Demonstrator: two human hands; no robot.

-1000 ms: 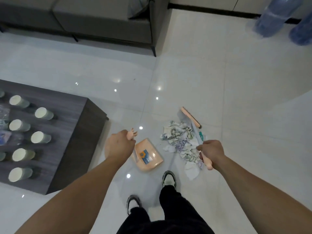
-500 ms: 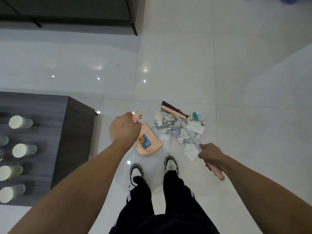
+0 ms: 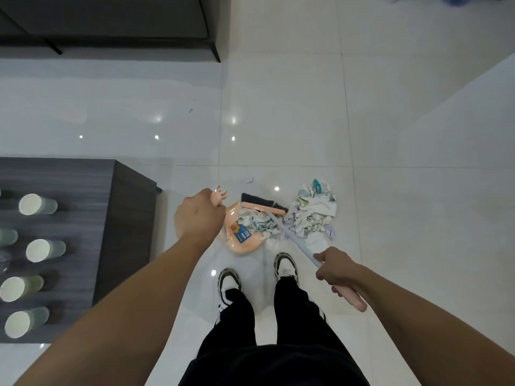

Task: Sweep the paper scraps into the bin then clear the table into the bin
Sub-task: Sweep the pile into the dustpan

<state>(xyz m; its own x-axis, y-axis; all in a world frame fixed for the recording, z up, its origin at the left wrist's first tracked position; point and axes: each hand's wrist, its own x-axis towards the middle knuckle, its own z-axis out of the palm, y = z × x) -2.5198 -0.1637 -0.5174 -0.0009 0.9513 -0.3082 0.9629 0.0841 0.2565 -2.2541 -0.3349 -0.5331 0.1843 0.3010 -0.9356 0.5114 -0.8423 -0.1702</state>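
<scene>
Now your right hand [image 3: 335,270] fingers wrap the broom [image 3: 289,235], left hand [image 3: 199,218] fingers grip the dustpan [image 3: 239,235]; beyond them, paper scraps [image 3: 312,215] look light and flyaway.

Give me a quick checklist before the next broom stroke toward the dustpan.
1. Left hand grips the dustpan handle: ok.
2. Right hand grips the broom handle: ok.
3. Dustpan mouth faces the paper scraps: ok; some scraps already lie at its mouth.
4. Broom head set behind the main pile: not ok; it sits between dustpan and pile, with most scraps to its right.
5. Dustpan lip flat on the floor: cannot tell.
6. Stray scrap beyond the broom head gathered: not ok.
</scene>
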